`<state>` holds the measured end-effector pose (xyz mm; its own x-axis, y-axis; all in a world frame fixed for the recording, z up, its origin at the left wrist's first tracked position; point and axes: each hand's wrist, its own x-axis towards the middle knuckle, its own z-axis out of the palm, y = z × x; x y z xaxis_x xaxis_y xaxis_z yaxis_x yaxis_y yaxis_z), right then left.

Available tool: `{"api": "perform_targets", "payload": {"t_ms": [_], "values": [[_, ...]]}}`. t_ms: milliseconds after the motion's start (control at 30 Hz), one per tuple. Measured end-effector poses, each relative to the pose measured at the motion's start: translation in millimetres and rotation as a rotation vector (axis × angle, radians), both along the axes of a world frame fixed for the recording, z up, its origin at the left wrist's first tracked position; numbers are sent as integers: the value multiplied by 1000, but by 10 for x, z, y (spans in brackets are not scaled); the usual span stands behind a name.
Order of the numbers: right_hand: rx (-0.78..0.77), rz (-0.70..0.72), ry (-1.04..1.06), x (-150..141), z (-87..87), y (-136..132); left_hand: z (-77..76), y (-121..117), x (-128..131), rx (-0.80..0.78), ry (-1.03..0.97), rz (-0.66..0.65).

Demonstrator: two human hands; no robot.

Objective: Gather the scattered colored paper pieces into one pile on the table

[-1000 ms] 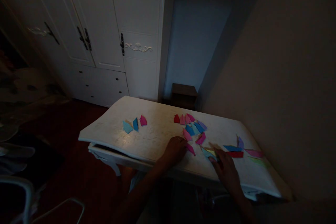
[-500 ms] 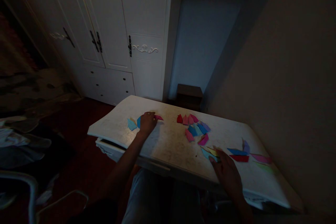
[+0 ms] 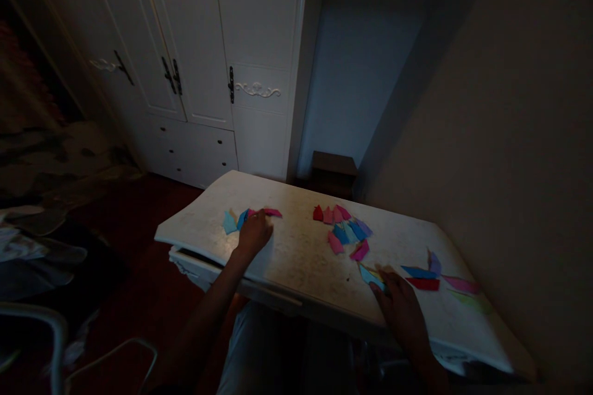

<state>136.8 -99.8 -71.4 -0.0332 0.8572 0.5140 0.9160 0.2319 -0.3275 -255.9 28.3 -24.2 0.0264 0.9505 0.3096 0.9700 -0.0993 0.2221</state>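
Nearest, the seated person's trousered legs (image 3: 248, 345) are extending under the table (image 3: 296, 265), while a pale tubular frame (image 3: 58, 345) is standing at lower left, clear of both hands. The right hand (image 3: 399, 303) is gripping a light-blue paper piece (image 3: 371, 278) between thumb and fingers near the table's front edge; a yellow piece (image 3: 375, 271) is showing just behind it, partly covered by the fingers. Just beyond this hand, on its right, a red strip (image 3: 424, 284), a blue strip (image 3: 418, 272) and a purple piece (image 3: 434, 262) are lying close together, with a pink strip (image 3: 461, 284) and a green strip (image 3: 470, 300) reaching toward the wall (image 3: 509, 136).

The left hand (image 3: 254, 234) is bending its fingers down over the left-hand group, partly hiding it; whether it is gripping anything cannot be told. A magenta piece (image 3: 273, 212) is emerging at its right, and a blue piece (image 3: 242, 218) and a pale-blue piece (image 3: 229, 223) are lying at its left.

Between the hands and farther back, a multicoloured cluster (image 3: 343, 233) is occupying the table. Beyond the far edge, a brown cabinet (image 3: 334, 163) is standing in the recess, beside a white wardrobe (image 3: 264, 31).
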Motion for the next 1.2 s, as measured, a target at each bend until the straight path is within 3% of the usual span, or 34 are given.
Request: {"api": "perform_targets", "payload": {"t_ms": [233,400,600,967,1067,1200], "values": [[-15,26,61,-265,-20,74,-8,-134,-172,108,39,-94],[-67,168,111,-598,87,202,-159,-282,44,228,-70,-209],[-104,296,201,-998,321,428,-380,-448,220,193,-151,-340],[-82,516,312,-1881,449,1527,-308,-512,115,143,-338,-310],[-69,450,270,-2062,476,1827,-307,-513,106,119,-399,-309],[-166,286,23,-2231,470,2119,-326,-491,94,96,-491,-304]]}}
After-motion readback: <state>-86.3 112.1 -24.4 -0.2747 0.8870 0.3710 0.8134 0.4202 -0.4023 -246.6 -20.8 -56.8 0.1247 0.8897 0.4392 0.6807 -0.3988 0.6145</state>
